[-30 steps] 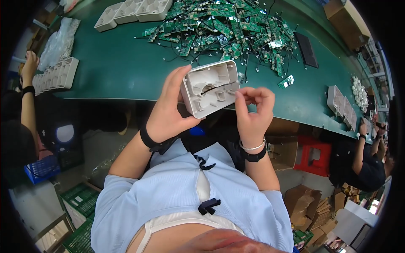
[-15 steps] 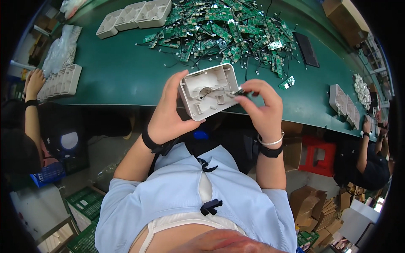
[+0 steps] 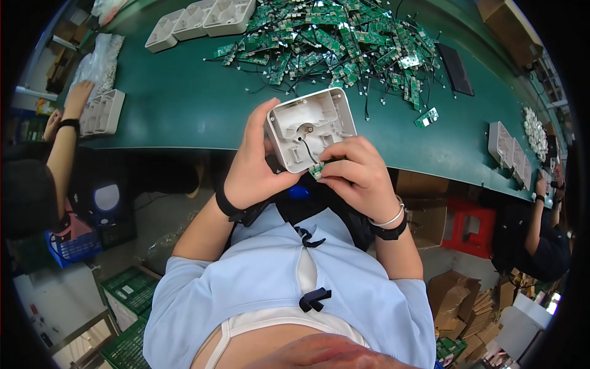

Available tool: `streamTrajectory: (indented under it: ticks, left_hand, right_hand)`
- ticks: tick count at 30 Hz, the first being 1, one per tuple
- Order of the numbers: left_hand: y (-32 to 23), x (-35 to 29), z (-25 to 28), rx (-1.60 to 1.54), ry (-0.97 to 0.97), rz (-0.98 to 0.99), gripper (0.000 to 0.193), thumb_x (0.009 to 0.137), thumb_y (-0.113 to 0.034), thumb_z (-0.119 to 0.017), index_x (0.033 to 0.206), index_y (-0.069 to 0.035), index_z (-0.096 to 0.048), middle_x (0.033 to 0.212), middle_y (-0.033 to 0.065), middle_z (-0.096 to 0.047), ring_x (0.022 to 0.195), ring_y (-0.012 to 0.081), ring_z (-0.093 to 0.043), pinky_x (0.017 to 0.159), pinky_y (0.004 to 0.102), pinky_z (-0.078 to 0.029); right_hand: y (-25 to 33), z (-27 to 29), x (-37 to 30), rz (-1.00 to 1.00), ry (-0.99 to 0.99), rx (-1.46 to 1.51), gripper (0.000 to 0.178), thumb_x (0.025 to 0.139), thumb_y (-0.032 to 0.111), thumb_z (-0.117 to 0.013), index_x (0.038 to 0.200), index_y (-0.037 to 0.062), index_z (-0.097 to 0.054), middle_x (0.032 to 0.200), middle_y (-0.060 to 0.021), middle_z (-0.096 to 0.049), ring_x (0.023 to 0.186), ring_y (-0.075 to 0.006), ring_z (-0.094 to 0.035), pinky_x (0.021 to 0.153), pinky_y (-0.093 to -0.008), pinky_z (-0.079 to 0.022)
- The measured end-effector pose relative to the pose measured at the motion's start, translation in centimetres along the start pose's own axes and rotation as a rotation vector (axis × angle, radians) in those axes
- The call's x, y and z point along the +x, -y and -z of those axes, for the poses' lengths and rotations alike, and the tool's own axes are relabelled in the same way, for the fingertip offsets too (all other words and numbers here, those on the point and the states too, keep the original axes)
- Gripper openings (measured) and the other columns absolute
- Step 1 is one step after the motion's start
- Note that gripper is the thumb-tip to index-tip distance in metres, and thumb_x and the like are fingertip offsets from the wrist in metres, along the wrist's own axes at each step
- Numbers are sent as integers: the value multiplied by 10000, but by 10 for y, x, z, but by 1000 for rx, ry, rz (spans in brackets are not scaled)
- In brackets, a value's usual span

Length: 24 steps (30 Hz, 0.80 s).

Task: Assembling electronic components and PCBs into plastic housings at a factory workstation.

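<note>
Seated at a green bench [image 3: 178, 92], a worker brings both bare hands together over a white case [image 3: 316, 138], which is held up in front of the bench's near edge, tilted, with its open side facing the worker. The left hand [image 3: 251, 175] spreads wide to clasp the case, its fingers along the left side and its thumb at the lower edge. The right hand [image 3: 361, 174] is closed to a fine pinch, thumb and fingertips on a small green board [image 3: 316, 173] at the case's lower rim; the fingers partly hide whether board and rim touch. A black lead [image 3: 307, 149] curves from the board to what appears to be a small hole in the case floor.

The step in hand looks to be handling the wired board at the case, with the board not yet seated inside. From here, the next move calls for a steady left-hand hold, a light pinch on the board and slack in the lead, so that it neither snags nor pulls.

Beyond lie a heap of boards [image 3: 344, 43], a lone board [image 3: 426, 117] to its right and three more cases [image 3: 189, 21] at upper left.
</note>
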State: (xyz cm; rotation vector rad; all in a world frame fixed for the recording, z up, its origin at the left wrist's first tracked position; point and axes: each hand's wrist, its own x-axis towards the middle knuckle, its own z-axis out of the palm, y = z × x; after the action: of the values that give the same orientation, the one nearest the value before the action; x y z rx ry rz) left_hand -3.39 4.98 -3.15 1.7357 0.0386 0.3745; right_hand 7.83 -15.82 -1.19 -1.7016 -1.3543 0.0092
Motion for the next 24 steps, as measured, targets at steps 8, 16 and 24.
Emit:
streamTrajectory:
  ticks: [8,16,24]
  left_hand:
    - [-7,2,6,16,-35,66,1087,720,-35,-856,1585,-52,-197,1451,191,-441,1044,263,-716,794,347,-612]
    - [-8,-4,11,57,3,133,1084,735,-61,-857,1591,-53,-191,1446,224,-443,954,243,-731,760,336,-608]
    - [-50,14,33,4,175,210,1127,738,-28,-866,1612,-104,-158,1515,168,-465,1002,234,-736,860,365,-603]
  right_hand:
    - [-3,-12,5,18,-61,-74,170,761,105,-834,883,73,-720,1067,-56,-720,925,-295,-627,835,-380,-485]
    - [2,-6,21,-13,80,-171,231,779,96,-801,1000,90,-734,1047,-19,-731,909,-249,-641,806,-378,-491]
    - [1,16,16,145,105,-191,242,733,64,-786,966,120,-753,1002,8,-751,852,-232,-645,741,-373,-498]
